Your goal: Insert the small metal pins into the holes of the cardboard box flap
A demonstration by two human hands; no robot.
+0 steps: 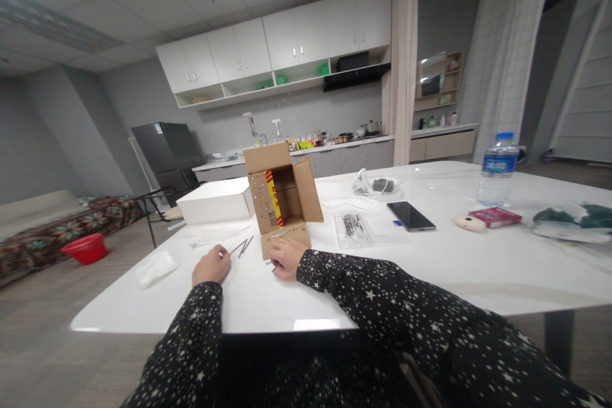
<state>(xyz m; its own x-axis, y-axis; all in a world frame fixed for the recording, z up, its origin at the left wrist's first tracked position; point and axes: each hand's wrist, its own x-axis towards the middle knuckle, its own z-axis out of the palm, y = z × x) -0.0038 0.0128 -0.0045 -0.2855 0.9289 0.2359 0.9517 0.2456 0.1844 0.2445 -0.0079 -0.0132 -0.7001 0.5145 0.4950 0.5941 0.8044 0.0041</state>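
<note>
A cardboard box (264, 204) stands with its flaps spread and its opening toward me; rows of small shiny dots cover its left flap and lower flap. My left hand (211, 266) is closed at the left of the box, its fingertips pinching what looks like a thin dark rod. Beside those fingers, more thin rods (245, 247) lie on the white table (258, 306). My right hand (288, 259) rests on the lower flap with curled fingers. Small dark tips show by its fingertips, too small to name.
A clear case of small metal pieces (352, 229), a phone (411, 216) and a water bottle (497, 172) are to the right. Behind the box's left side sits a white box (215, 201). A crumpled tissue (155, 268) lies near the left edge.
</note>
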